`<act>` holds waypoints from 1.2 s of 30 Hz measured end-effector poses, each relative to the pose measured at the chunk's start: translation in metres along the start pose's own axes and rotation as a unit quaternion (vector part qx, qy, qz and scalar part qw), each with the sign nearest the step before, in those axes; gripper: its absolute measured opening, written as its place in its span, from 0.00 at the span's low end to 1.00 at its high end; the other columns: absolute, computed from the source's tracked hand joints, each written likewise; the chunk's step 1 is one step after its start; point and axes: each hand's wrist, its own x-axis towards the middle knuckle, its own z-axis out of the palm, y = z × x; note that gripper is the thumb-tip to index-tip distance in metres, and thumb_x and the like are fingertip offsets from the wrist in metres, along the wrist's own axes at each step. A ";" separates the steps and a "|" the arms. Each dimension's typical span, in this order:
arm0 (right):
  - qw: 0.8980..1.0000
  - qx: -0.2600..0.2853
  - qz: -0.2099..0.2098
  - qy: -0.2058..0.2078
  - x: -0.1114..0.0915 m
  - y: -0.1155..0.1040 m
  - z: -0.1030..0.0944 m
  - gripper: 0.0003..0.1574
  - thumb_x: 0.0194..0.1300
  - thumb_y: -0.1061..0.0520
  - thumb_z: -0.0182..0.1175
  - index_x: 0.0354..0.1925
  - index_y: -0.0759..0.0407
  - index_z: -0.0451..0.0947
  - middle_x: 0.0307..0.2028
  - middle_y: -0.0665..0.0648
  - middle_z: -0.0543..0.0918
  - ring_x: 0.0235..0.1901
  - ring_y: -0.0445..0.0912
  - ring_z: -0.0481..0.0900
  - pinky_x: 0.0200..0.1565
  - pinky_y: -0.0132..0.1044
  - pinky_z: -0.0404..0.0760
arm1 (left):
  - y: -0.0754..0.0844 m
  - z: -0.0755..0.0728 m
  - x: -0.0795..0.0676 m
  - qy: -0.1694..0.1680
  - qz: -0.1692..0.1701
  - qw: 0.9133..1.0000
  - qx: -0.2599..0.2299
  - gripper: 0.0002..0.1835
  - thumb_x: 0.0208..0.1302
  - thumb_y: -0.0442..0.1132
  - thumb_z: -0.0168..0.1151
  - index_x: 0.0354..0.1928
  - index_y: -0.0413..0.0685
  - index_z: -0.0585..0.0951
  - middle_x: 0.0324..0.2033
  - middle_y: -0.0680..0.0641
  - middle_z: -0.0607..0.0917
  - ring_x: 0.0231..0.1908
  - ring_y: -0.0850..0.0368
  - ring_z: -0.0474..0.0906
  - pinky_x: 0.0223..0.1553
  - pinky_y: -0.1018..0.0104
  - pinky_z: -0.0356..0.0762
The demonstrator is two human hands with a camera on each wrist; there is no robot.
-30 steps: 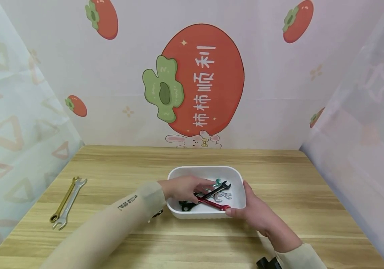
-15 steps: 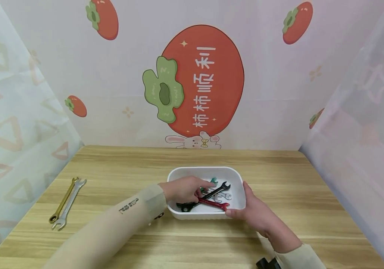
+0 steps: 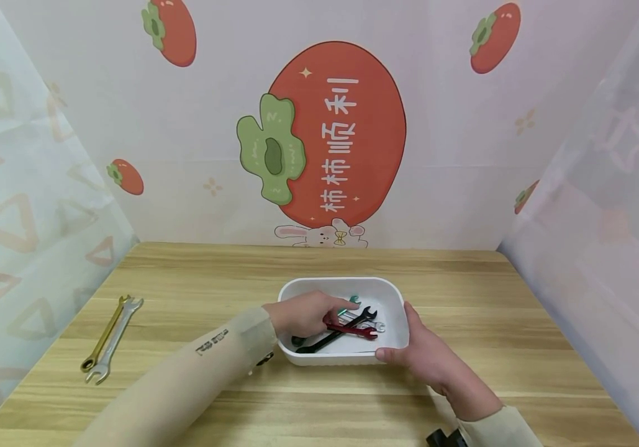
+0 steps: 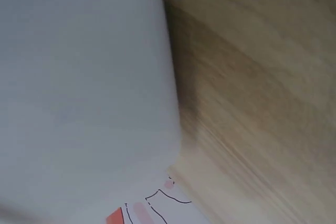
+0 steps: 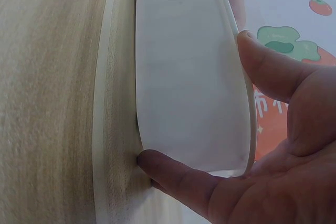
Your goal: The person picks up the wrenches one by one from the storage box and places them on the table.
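The left hand (image 3: 308, 312) reaches into a white bin (image 3: 330, 359) on the wooden bench (image 3: 464, 292), its curled fingers gripping one end of a red wrench (image 3: 355, 330) and its index finger pointing out; the red wrench crosses over a black wrench (image 3: 361, 319) inside the bin; a green wrench (image 3: 355, 300) and a small silver wrench (image 3: 379, 326) lie in there too; the right hand (image 3: 428, 354) holds the bin's right end, thumb on the rim, a finger down by the base; well apart, at the bench's left, a gold wrench (image 3: 108, 332) and a large silver wrench (image 3: 118, 339) lie side by side.
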 end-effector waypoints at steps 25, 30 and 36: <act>1.000 0.006 -0.010 0.002 0.001 0.000 0.001 0.81 0.49 0.47 0.79 0.78 0.65 0.31 0.70 0.74 0.59 0.64 0.63 0.65 0.66 0.62 0.58 | -0.011 -0.045 -0.018 0.184 -0.095 0.927 -0.313 0.32 0.57 0.23 0.68 0.64 0.52 0.78 0.43 0.45 0.81 0.42 0.49 0.80 0.39 0.57 0.83; 1.000 0.009 -0.010 0.002 0.001 -0.001 0.001 0.81 0.49 0.47 0.79 0.78 0.65 0.32 0.70 0.74 0.59 0.64 0.63 0.65 0.66 0.61 0.58 | -0.015 -0.052 -0.030 0.227 -0.101 0.865 -0.436 0.37 0.54 0.18 0.66 0.68 0.45 0.73 0.46 0.38 0.77 0.43 0.43 0.79 0.41 0.54 0.84; 1.000 0.006 -0.008 0.002 -0.002 -0.003 0.001 0.80 0.50 0.49 0.79 0.78 0.65 0.32 0.70 0.74 0.59 0.64 0.63 0.65 0.66 0.62 0.59 | -0.026 -0.055 -0.044 0.262 -0.122 0.830 -0.478 0.38 0.53 0.17 0.64 0.69 0.43 0.71 0.46 0.37 0.76 0.39 0.45 0.81 0.42 0.52 0.84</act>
